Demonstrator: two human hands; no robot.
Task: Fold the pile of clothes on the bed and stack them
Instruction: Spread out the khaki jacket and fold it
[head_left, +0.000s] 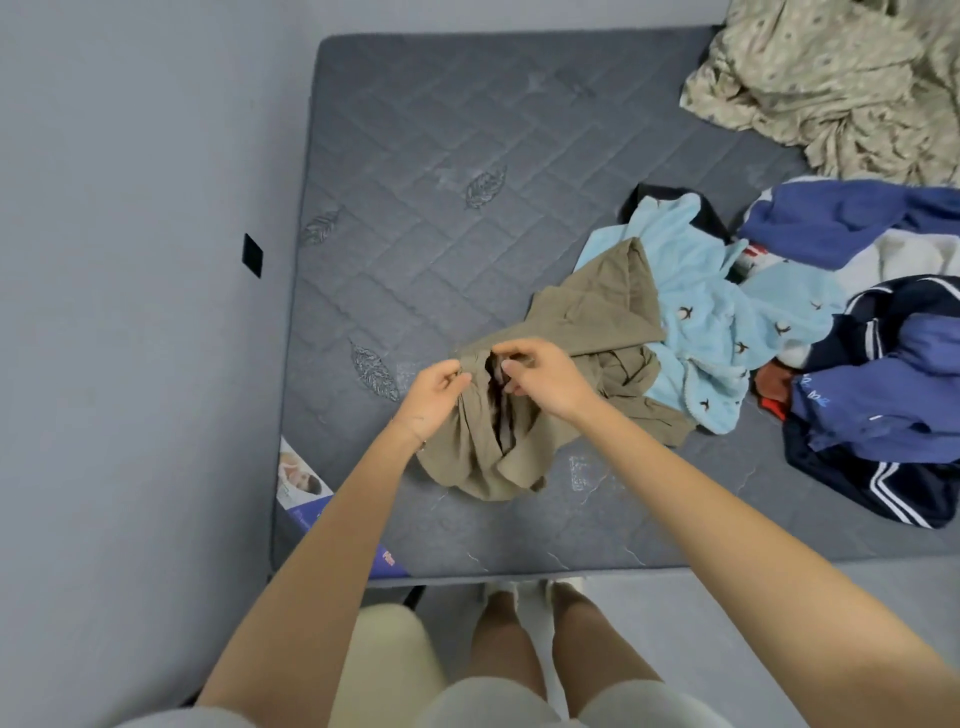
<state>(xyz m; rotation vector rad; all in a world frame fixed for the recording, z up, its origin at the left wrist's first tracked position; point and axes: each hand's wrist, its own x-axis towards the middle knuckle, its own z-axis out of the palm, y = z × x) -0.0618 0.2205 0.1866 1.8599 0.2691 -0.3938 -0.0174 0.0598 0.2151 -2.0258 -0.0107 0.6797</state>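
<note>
A crumpled olive-brown garment (587, 317) hangs lifted above the grey mattress (426, 156), trailing back onto the clothes pile. My left hand (436, 395) pinches one side of its opening. My right hand (545, 374) pinches the other side, a hand's width away. A dark gap in the fabric shows between them. The pile lies to the right: a light blue fleece with small bird prints (717, 322), blue garments (852, 218) and a navy jacket with white stripes (883, 483).
A beige patterned sheet (841, 78) is bunched at the mattress's far right corner. A grey wall (130, 260) runs along the left side of the bed. I stand at the near edge, my feet on the grey floor (727, 597).
</note>
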